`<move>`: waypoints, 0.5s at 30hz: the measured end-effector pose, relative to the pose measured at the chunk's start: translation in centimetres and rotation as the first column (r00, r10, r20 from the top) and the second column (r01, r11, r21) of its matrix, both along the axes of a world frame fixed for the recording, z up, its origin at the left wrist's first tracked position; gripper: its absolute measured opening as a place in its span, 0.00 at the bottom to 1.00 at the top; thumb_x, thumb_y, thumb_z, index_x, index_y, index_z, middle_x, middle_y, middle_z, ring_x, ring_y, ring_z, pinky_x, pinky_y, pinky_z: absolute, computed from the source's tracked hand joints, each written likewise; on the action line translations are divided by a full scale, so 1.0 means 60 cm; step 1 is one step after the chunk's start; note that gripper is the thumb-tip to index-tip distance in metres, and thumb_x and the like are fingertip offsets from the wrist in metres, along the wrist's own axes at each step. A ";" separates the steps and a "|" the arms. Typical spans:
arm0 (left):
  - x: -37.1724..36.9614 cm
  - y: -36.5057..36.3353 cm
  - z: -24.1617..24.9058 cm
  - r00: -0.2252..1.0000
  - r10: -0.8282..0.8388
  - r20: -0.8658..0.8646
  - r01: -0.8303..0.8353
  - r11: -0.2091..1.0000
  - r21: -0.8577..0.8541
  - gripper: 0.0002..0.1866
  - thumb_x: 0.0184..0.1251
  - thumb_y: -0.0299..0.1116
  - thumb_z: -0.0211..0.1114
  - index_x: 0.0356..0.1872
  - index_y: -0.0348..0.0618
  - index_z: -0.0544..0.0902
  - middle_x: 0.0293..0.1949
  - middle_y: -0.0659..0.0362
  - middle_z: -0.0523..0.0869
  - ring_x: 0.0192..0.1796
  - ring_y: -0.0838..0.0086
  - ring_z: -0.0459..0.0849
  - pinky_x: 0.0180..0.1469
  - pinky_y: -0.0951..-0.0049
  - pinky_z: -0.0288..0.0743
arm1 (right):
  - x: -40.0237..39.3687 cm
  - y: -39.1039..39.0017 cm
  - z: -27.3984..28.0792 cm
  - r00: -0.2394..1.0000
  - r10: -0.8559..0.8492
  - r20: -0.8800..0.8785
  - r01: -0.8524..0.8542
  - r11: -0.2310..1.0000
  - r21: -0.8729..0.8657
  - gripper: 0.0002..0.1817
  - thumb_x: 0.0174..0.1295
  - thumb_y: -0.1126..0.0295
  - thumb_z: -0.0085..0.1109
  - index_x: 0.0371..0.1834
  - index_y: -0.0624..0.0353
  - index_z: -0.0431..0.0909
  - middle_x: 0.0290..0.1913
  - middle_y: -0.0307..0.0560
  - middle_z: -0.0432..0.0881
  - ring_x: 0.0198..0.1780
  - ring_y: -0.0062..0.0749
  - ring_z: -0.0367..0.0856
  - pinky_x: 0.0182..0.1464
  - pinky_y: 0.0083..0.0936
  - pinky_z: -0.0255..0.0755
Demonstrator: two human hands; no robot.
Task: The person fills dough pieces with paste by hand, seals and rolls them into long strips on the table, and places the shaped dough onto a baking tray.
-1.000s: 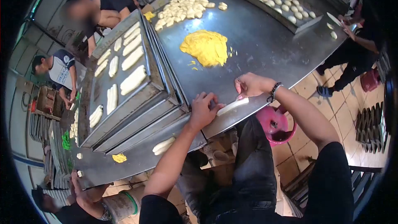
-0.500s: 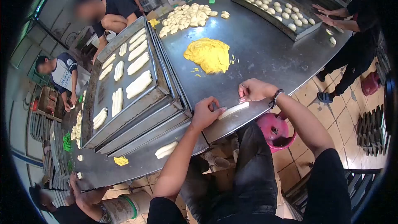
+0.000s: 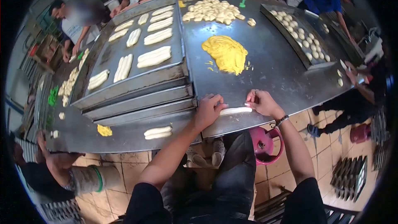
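A thin white dough strip lies along the near edge of the metal table, between my two hands. At its left end my left hand has its thumb and fingers closed on the dough. My right hand pinches at the right end, with fingers curled. Two dough strips rest side by side on the table left of my left forearm. Beyond my hands sits a mound of yellow paste.
Stacked trays with dough strips stand at the left. Dough pieces are heaped at the back. A tray of dough balls is at the right. Several people work around the table. A pink container stands below its edge.
The view has turned, so the table and trays appear shifted. The strip now looks more level between my hands. At the right, a co-worker's hands have moved away from the dough-ball tray.
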State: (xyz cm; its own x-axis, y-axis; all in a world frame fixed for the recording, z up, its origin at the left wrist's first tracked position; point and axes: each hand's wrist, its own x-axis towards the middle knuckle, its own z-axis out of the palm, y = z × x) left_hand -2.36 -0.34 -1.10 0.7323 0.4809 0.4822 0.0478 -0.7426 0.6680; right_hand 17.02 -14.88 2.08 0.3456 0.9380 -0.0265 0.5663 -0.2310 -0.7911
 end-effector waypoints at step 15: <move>-0.006 -0.006 -0.013 0.993 -0.033 0.111 0.030 0.999 0.025 0.07 0.55 0.27 0.63 0.33 0.40 0.75 0.31 0.50 0.74 0.36 0.52 0.75 0.36 0.58 0.68 | -0.038 0.000 -0.034 0.933 -0.246 0.261 0.164 0.940 0.299 0.07 0.51 0.74 0.64 0.25 0.63 0.74 0.24 0.48 0.75 0.25 0.37 0.74 0.31 0.28 0.69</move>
